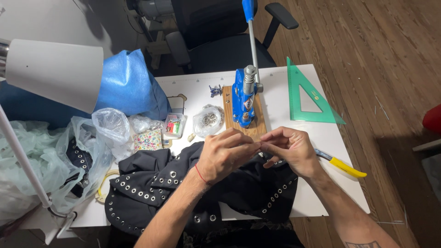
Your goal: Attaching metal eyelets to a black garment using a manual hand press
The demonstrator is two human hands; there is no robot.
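Note:
A black garment (193, 190) studded with rows of metal eyelets lies on the white table (275, 87) in front of me. My left hand (226, 154) and my right hand (290, 149) meet above its upper edge, fingertips pinched together on something small between them; I cannot make out what it is. A red string circles my left wrist. Just behind my hands a blue hand press (243, 94) with a long lever stands on a wooden base (257, 121).
A clear bag of metal eyelets (209, 120), a small plastic box (173, 125), a floral pouch (148, 140), plastic bags (105, 131) and a blue bag (128, 85) lie left. A green set square (303, 98) and yellow-handled tool (347, 166) lie right. A white lamp (55, 73) stands left; an office chair (220, 36) is behind.

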